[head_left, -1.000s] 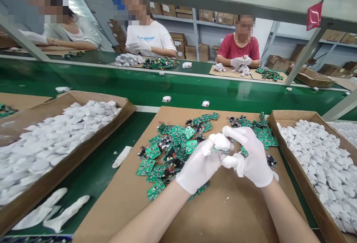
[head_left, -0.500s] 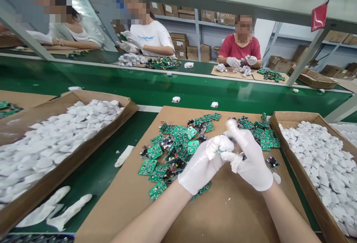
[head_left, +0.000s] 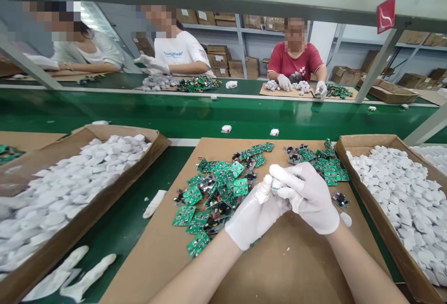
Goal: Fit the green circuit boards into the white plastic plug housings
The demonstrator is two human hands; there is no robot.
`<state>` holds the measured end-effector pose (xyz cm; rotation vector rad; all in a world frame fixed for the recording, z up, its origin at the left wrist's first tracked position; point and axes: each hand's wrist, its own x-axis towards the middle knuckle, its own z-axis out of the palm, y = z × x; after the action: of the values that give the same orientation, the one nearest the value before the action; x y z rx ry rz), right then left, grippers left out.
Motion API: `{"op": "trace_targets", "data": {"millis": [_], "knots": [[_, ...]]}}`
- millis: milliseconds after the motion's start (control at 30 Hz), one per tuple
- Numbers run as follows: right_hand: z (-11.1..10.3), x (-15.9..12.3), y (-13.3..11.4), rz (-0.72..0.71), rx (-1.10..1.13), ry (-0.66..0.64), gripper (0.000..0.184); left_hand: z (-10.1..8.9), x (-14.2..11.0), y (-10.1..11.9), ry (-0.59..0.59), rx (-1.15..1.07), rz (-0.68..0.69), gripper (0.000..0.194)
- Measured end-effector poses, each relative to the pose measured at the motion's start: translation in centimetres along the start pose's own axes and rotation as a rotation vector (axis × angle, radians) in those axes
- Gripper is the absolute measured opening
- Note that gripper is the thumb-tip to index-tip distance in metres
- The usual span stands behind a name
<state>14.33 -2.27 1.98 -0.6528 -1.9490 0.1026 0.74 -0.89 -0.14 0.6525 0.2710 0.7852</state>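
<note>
Pinching one white piece [head_left: 275,184] between them, left hand [head_left: 256,211] and right hand [head_left: 312,199] meet above the card [head_left: 286,271]; fingers mostly hide it. Risk, as judged: loose cloth [head_left: 296,203] at the fingers could snag it, dropping it among the boards [head_left: 223,173]. Left box [head_left: 70,229] holds white pads [head_left: 52,201]; right box [head_left: 370,140], similar pads.

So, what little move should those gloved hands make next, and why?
I'd say ease the right hand back slightly while the left hand steadies the small piece. The fingertips of both hands meet around it and hide most of it, so a little opening would probably show how it sits.
</note>
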Motion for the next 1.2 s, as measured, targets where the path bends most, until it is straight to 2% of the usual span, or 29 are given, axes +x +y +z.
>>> {"op": "trace_targets", "data": {"millis": [100, 167, 300, 400, 500, 567, 700, 867, 933, 1067, 1200], "knots": [[-0.3, 0.1, 0.0, -0.009, -0.042, -0.041, 0.056, -0.1, 0.0, -0.2, 0.028, -0.008, -0.007, 0.045], [-0.4, -0.2, -0.2, 0.04, -0.033, -0.03, 0.052, -0.2, -0.1, -0.2, 0.009, 0.019, 0.018, 0.046], [-0.5, -0.9, -1.0, 0.349, 0.196, 0.089, 0.061, -0.3, -0.4, -0.1, -0.031, 0.133, 0.069, 0.049], [-0.2, -1.3, -1.2, 0.447, 0.253, 0.151, 0.043, -0.5, -0.5, -0.1, -0.03, 0.207, 0.076, 0.049], [0.1, -1.3, -1.2, 0.411, 0.16, 0.194, 0.027, -0.7, -0.5, -0.1, -0.028, 0.209, 0.109, 0.044], [0.1, -1.2, -1.2, 0.403, 0.175, 0.193, 0.033, -0.7, -0.5, 0.0, -0.021, 0.206, 0.123, 0.045], [-0.2, -1.2, -1.1, 0.436, 0.361, 0.116, 0.057, -0.6, -0.5, 0.0, -0.018, 0.25, 0.146, 0.052], [0.6, -1.7, -0.9, 0.342, 0.282, 0.163, 0.038, -0.9, -0.3, -0.3, -0.063, 0.365, 0.178, 0.053], [0.6, -1.6, -0.9, 0.282, 0.228, 0.154, 0.044, -0.8, -0.3, -0.3, -0.055, 0.362, 0.19, 0.054], [0.1, -1.1, -1.2, 0.255, 0.16, 0.035, 0.064, -0.2, -0.5, -0.2, -0.025, 0.344, 0.222, 0.058], [-0.2, -1.0, -1.4, 0.22, 0.183, -0.016, 0.07, 0.3, -0.7, 0.2, -0.01, 0.24, 0.116, 0.053]]}}
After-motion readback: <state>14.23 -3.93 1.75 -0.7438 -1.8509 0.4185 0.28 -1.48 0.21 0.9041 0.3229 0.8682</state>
